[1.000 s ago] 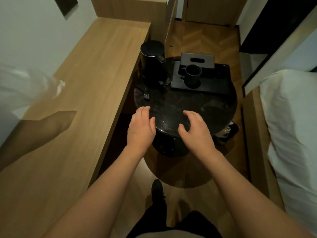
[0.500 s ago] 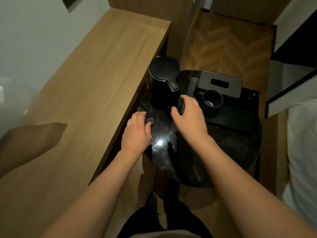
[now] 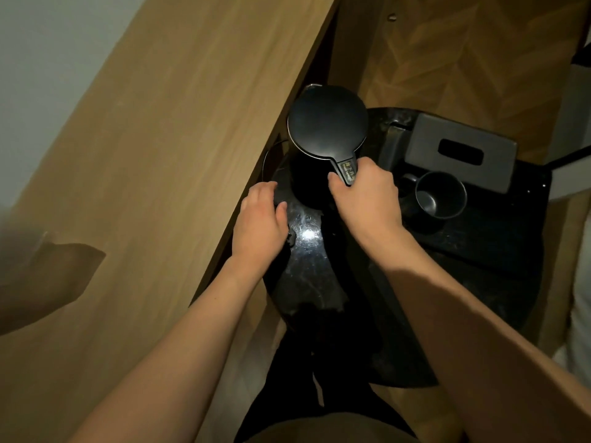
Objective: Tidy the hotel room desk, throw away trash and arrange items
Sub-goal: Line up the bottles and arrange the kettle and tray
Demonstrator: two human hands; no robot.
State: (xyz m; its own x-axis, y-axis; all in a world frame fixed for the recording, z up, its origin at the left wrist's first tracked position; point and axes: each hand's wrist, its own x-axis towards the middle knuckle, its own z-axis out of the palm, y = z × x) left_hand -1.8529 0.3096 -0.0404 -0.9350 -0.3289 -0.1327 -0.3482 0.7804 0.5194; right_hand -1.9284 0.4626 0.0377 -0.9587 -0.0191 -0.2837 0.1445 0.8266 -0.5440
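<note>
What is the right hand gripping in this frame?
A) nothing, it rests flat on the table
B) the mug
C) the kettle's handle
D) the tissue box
C: the right hand is wrapped around the handle of the kettle, while the mug and tissue box sit untouched to its right.

Dim, warm — tabletop (image 3: 319, 276) glare

Herringbone wood floor (image 3: 463, 59) runs beyond the furniture at top right. A pale wall (image 3: 48, 75) borders the left edge. White bedding (image 3: 580, 298) shows at the far right, beside a dark panel (image 3: 582, 52).
</note>
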